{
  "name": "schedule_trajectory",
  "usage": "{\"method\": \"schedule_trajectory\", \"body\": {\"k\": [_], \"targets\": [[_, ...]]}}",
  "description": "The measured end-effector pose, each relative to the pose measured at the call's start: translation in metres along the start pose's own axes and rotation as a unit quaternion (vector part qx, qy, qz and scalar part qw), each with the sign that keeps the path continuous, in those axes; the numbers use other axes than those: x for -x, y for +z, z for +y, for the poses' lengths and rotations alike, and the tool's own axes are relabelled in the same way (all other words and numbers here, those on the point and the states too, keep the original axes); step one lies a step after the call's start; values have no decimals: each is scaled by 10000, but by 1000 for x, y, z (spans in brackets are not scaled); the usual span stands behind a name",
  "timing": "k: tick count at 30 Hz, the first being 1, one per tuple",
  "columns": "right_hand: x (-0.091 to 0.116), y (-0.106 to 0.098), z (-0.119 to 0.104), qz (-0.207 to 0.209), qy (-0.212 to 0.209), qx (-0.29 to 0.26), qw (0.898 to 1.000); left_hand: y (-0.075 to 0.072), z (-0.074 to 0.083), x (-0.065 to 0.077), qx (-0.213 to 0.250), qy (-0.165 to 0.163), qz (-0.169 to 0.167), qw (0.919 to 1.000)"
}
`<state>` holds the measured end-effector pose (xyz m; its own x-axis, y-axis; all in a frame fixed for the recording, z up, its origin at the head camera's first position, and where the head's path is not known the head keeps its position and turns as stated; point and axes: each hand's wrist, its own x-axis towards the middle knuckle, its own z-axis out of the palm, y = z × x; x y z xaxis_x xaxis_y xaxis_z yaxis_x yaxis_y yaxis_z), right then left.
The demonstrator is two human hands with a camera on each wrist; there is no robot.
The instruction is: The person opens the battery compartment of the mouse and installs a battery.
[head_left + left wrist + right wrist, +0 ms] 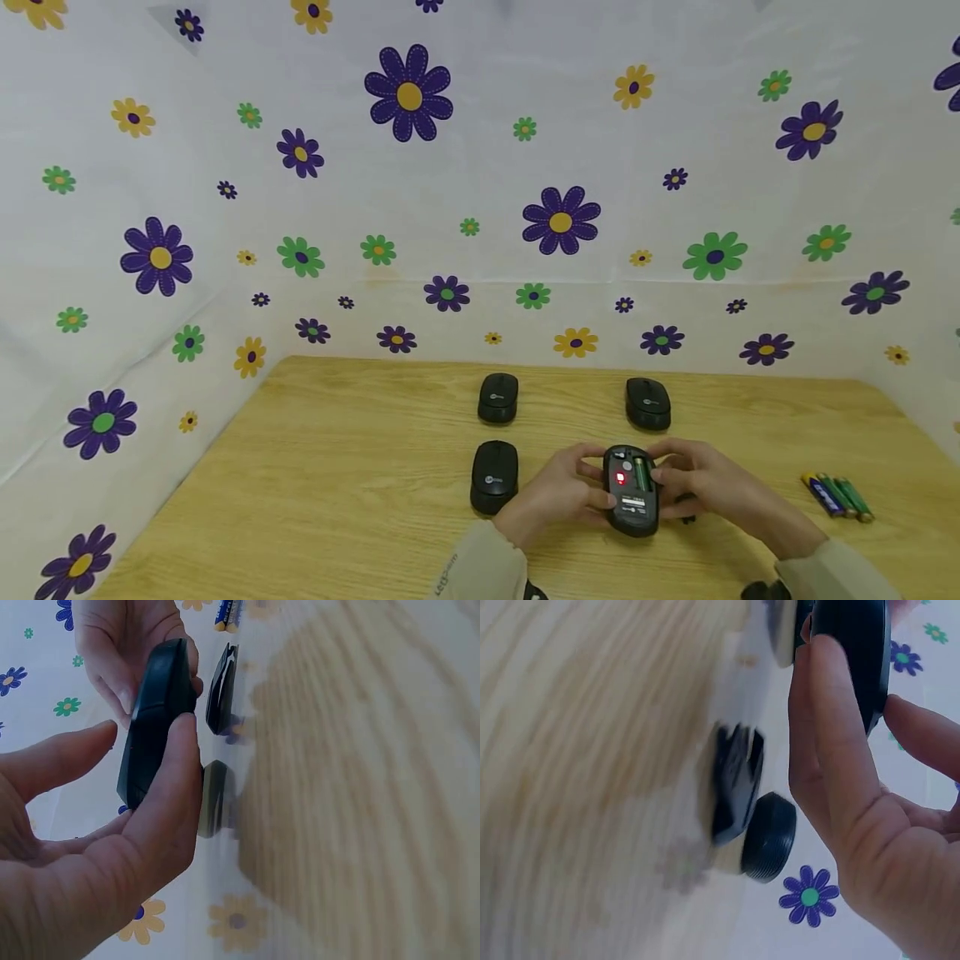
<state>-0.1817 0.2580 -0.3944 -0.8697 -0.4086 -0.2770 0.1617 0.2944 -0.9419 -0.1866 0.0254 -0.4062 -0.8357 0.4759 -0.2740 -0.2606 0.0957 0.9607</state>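
A black computer mouse (pixel 632 512) is held underside up between both hands above the wooden table. Its battery compartment is uncovered, with a green battery (pixel 641 474) lying inside and a red light (pixel 620 477) glowing beside it. My left hand (pixel 562 490) grips the mouse's left side, fingers along its lower face in the left wrist view. On the opposite side my right hand (pixel 708 477) holds it by the edge, thumb tip close to the battery. A small black cover-like piece (pixel 737 784) lies on the table below my right hand, mostly hidden in the head view.
Two mice (pixel 498 398) (pixel 494 477) stand to the left, one behind the other. Another mouse (pixel 648 404) sits beyond my hands. Several batteries (pixel 837 497) lie side by side at the right. Flower-patterned white sheeting (pixel 450 183) closes off the table's back and sides.
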Motion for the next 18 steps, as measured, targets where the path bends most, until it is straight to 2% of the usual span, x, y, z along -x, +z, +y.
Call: {"method": "schedule_trajectory", "body": {"k": [8, 12, 18], "targets": [[-2, -2, 1, 229, 132, 367, 9990, 6, -2, -5, 378, -344, -165, 9986], [-2, -3, 1, 322, 152, 623, 9974, 8, -2, -8, 247, -353, -274, 9987], [0, -6, 2, 519, 404, 1021, 9926, 17, 1, -11, 159, -489, -389, 9979]]}}
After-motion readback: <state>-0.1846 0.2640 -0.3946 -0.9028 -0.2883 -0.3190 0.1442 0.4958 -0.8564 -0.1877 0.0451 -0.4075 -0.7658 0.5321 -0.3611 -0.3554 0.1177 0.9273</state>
